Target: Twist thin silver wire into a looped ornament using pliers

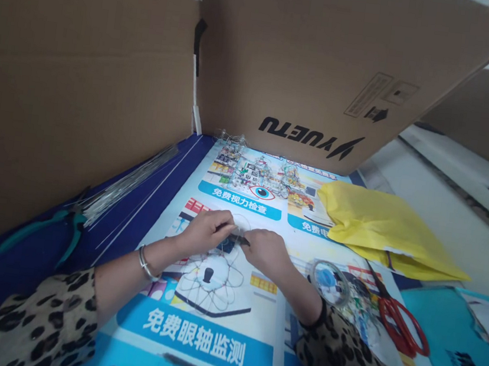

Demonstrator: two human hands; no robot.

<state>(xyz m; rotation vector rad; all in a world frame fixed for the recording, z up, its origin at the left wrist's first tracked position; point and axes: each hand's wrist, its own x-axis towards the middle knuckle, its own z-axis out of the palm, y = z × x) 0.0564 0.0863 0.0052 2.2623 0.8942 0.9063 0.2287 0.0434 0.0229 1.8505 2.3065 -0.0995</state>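
Note:
My left hand [207, 232] is closed in a pinch above the printed sheet, on thin wire at the fingertips. Facing it, my right hand [266, 254] is closed round one end of a dark narrow strip [244, 240]; its exact kind is hard to make out. The strip's other end reaches toward my left fingertips. Below both hands, thin silvery wire bent into petal-like loops [209, 282] spreads over the sheet. More loops rise just behind the fingers. The fingers partly hide where wire and strip meet.
Green-handled pliers [71, 236] lie left beside a bundle of straight wires [131, 184]. At right are a tape roll [329, 282], red-handled scissors [402, 327] and a yellow bag [381, 229]. Wire pieces [290, 174] lie at the back, before a standing cardboard panel [331, 57].

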